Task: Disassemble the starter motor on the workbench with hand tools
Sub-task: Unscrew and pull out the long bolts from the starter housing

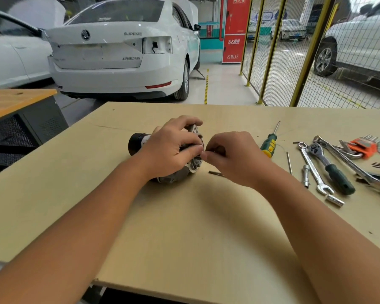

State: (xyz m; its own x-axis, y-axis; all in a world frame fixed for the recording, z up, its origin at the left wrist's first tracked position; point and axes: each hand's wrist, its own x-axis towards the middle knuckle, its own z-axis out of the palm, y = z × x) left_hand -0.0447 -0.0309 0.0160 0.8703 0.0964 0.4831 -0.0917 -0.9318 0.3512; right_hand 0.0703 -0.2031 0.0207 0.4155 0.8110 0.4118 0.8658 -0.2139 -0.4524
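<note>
The starter motor [140, 142] lies on its side in the middle of the tabletop [184, 216], its black end pointing left and its grey flanged end pointing right. My left hand [171, 148] lies over the top of it, fingers curled round the flange and thumb pressed against its near face, so most of the body is hidden under my palm. My right hand [228, 156] is just right of the flange, touching it, with the fingertips pinched together on something small and dark at the face of the flange; I cannot tell what it is. A short dark pin [214, 172] lies on the tabletop just near of that hand. Further right lie a green and yellow screwdriver [269, 144], a thin rod [289, 162], a ratchet [329, 165] with a green handle, a wrench [312, 165], two sockets [305, 175], and at the far right an orange holder [363, 145] with hex keys folded into it.
</note>
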